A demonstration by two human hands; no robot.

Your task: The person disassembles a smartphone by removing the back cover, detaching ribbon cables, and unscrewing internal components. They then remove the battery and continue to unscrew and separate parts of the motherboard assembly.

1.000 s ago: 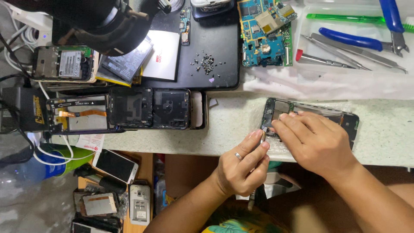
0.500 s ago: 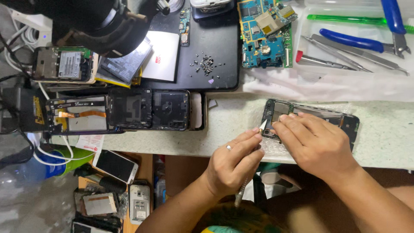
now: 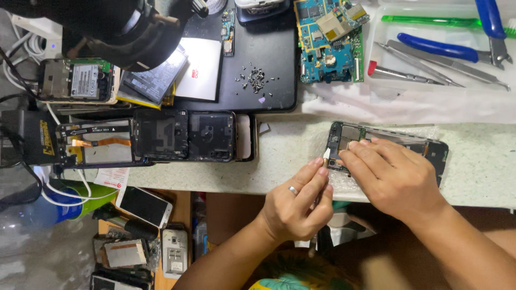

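An opened phone (image 3: 349,138) with its back removed lies on the speckled counter (image 3: 279,161) near the front edge. My right hand (image 3: 395,180) rests over it, fingers pressing on its inner frame. My left hand (image 3: 298,204), a ring on one finger, pinches a thin tool with a white tip (image 3: 325,154) at the phone's left end. The lower part of the tool is hidden in my fist.
Small screws (image 3: 255,79) lie on a black mat (image 3: 269,59). Blue circuit boards (image 3: 328,43), tweezers (image 3: 430,64) and blue-handled pliers (image 3: 446,48) sit at the back right. Dismantled phones (image 3: 183,134) line the left. More phones (image 3: 144,207) lie below the counter.
My left hand turned and drew in slightly, its fingers now gathered on the tool at the phone's left end. My right hand stayed on the phone.
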